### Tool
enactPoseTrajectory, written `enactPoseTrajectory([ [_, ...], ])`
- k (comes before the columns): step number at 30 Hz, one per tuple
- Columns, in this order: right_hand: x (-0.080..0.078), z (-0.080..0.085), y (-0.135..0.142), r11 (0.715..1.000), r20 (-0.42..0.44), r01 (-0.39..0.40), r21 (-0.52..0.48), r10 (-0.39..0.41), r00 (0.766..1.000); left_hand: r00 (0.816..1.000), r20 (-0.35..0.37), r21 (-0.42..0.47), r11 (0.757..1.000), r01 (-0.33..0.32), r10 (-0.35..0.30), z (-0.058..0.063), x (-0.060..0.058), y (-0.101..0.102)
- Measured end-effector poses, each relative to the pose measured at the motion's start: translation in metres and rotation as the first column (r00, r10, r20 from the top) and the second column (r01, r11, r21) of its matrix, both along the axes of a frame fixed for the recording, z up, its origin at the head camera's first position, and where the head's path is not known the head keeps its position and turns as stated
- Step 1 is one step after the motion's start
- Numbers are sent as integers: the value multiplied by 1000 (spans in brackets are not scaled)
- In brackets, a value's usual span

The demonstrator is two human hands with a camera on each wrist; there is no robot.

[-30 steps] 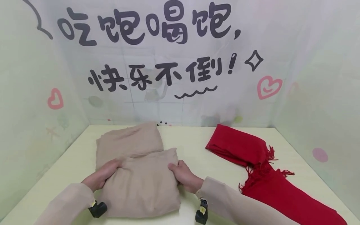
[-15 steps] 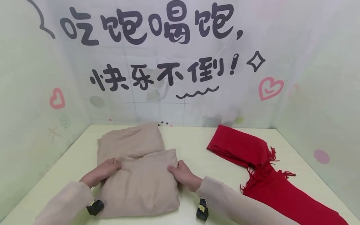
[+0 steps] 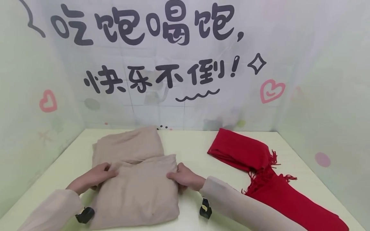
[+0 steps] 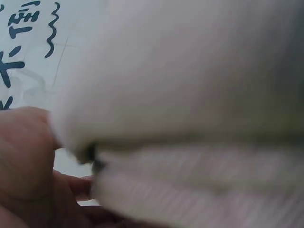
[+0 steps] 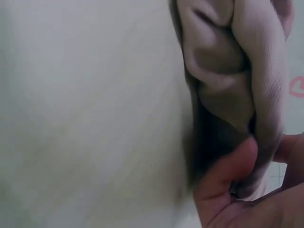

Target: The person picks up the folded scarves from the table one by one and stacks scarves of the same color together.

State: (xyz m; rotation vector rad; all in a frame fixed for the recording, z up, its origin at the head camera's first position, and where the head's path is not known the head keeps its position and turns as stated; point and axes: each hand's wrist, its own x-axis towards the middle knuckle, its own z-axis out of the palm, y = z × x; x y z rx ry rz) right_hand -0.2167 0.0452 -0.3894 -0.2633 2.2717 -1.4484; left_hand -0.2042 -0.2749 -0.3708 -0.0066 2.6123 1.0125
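Observation:
A beige folded cloth lies on the left half of the table, its front fold overlapping a second folded section behind; what kind of cloth it is I cannot tell. My left hand grips the front fold at its upper left edge, thumb on top. At the right edge my right hand pinches the same fold, thumb above and fingers underneath. The right wrist view shows the thick layers of beige cloth between thumb and fingers. In the left wrist view the cloth is blurred and fills most of the picture beside the left hand.
A red fringed scarf lies folded on the right side of the pale table, one part further back. Printed sheets stand along the back and both sides of the table.
The head view has shifted, so everything sits further left. Both hands keep their hold. The front fold's lower left corner has moved slightly left and nearer.

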Motion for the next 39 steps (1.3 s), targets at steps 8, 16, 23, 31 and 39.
enactPoseTrajectory([
  [8,-10,8,-2,987,-121,41,153,-22,992,993,-62,-5,995,-101,100,7,1,-10],
  [16,-33,12,-1,982,-159,52,180,-24,987,975,-152,-66,982,-175,164,11,-2,-28],
  [23,-56,19,-14,977,-198,117,176,-81,977,961,-160,-64,969,-237,224,5,-13,-44],
  [31,-78,21,-38,988,-127,125,92,-113,985,922,-7,46,921,-387,388,2,-30,-46],
  [39,-99,21,-52,993,44,114,-17,-113,993,866,184,301,813,-499,464,10,-48,-45],
])
